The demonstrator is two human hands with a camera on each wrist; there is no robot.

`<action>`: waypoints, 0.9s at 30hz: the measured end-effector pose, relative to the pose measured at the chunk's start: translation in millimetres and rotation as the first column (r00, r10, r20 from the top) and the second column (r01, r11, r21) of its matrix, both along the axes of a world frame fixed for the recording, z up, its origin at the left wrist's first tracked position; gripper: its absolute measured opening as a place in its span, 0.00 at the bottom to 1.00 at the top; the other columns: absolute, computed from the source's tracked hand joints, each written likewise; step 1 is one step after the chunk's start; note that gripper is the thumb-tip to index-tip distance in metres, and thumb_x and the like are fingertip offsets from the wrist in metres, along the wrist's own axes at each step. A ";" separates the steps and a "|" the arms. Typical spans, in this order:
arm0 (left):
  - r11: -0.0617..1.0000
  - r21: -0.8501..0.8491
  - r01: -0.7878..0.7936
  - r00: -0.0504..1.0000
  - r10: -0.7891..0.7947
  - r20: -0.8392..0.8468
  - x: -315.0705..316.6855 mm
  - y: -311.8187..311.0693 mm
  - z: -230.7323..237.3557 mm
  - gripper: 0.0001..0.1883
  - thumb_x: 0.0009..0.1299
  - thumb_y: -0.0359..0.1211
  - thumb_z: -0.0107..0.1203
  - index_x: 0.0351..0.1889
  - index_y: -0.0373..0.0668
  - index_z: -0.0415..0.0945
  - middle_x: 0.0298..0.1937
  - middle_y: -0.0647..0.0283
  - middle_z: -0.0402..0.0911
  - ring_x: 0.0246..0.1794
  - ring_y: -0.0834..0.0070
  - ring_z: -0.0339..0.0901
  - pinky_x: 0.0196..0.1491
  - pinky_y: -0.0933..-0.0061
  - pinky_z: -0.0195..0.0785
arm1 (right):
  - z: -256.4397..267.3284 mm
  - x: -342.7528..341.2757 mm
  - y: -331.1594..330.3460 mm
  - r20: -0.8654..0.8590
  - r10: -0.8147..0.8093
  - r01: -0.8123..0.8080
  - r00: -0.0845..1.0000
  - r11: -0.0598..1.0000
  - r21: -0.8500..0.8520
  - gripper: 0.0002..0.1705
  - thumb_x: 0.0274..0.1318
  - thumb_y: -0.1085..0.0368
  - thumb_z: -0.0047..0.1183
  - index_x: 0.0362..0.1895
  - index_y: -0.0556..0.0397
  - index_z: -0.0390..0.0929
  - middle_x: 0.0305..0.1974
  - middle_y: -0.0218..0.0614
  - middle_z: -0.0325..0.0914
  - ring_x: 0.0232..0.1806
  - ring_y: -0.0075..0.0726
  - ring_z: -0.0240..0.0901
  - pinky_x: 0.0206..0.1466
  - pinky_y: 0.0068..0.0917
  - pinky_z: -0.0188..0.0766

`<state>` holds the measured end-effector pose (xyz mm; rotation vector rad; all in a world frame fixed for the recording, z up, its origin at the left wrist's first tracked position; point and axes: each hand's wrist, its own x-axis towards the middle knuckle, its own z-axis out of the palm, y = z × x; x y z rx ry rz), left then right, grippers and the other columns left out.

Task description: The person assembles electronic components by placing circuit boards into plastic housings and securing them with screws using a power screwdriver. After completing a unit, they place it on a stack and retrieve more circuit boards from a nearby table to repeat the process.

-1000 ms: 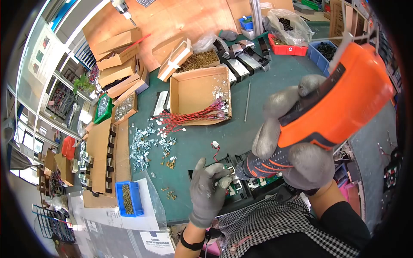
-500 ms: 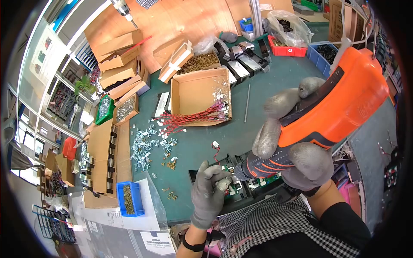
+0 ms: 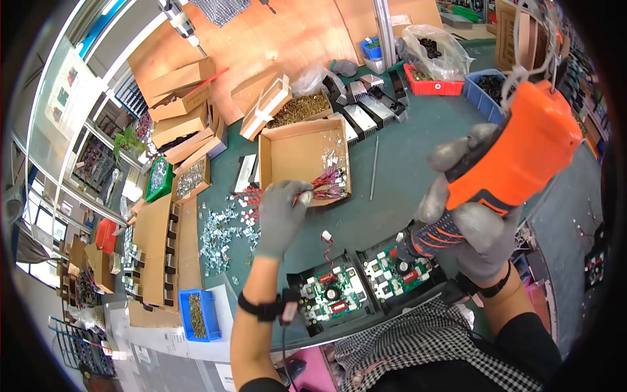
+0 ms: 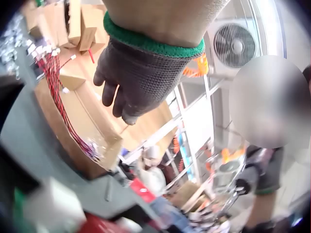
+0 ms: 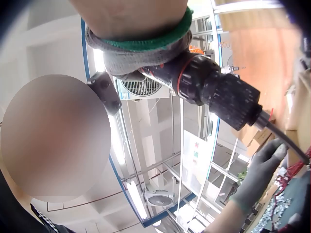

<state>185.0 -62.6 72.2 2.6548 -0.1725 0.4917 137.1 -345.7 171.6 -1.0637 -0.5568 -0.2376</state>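
My gloved right hand (image 3: 480, 238) grips an orange-and-black power screwdriver (image 3: 522, 153), its dark nose overlapping the right-hand circuit board (image 3: 408, 277) in the head view. A long bit (image 5: 286, 141) sticks out of the nose in the right wrist view. Beside that board lies a second circuit board (image 3: 333, 300); both sit in black housings. My gloved left hand (image 3: 279, 219) is over the near edge of a cardboard box (image 3: 294, 147), at a bundle of red-and-black wires (image 3: 330, 186). In the left wrist view, its fingers (image 4: 119, 104) hang loosely, apart from the wires.
Loose silvery parts (image 3: 222, 235) lie left of the boards, with a blue bin (image 3: 199, 317) of small screws nearer me. Behind stand a box of brass-coloured parts (image 3: 300, 111), black-and-silver housings (image 3: 362, 111) and a red bin (image 3: 434, 85). A thin rod (image 3: 374, 170) lies mid-table.
My left hand has left the left circuit board and moved forward to the wires by the box. My right hand has shifted slightly right with the screwdriver, and both boards now show.
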 end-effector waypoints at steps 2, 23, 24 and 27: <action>0.965 0.258 -0.034 0.996 0.053 -0.067 35.7 7.8 -10.9 0.12 0.64 0.40 0.60 0.44 0.51 0.84 0.42 0.62 0.83 0.49 0.64 0.76 0.62 0.64 0.61 | -1.0 3.2 -6.1 0.041 -0.008 0.008 0.999 1.000 -0.001 0.39 0.40 0.80 0.53 0.61 0.53 0.59 0.48 0.45 0.76 0.33 0.33 0.80 0.35 0.29 0.80; 0.937 0.328 -0.118 0.993 0.109 0.045 94.5 14.9 -6.7 0.07 0.62 0.38 0.58 0.36 0.56 0.85 0.35 0.63 0.84 0.43 0.65 0.78 0.67 0.59 0.52 | 2.2 8.6 -28.9 0.126 -0.051 0.073 0.991 0.980 -0.184 0.39 0.32 0.80 0.48 0.56 0.50 0.58 0.45 0.42 0.76 0.28 0.33 0.80 0.34 0.31 0.81; 0.924 0.346 -0.163 0.975 0.098 0.199 92.3 21.0 0.3 0.06 0.64 0.36 0.58 0.36 0.54 0.84 0.34 0.64 0.84 0.40 0.68 0.78 0.63 0.62 0.57 | 2.3 11.9 -33.8 0.183 -0.050 0.096 0.982 0.962 -0.256 0.39 0.32 0.81 0.48 0.56 0.50 0.58 0.45 0.43 0.76 0.28 0.33 0.80 0.34 0.32 0.81; 0.956 -0.290 -0.047 0.960 0.124 0.253 91.3 50.1 20.5 0.05 0.67 0.31 0.56 0.38 0.50 0.83 0.32 0.68 0.83 0.36 0.79 0.76 0.53 0.71 0.66 | -3.1 10.5 -27.0 0.169 -0.063 0.094 0.984 0.978 -0.187 0.39 0.33 0.80 0.49 0.57 0.50 0.58 0.45 0.44 0.76 0.29 0.33 0.80 0.35 0.32 0.81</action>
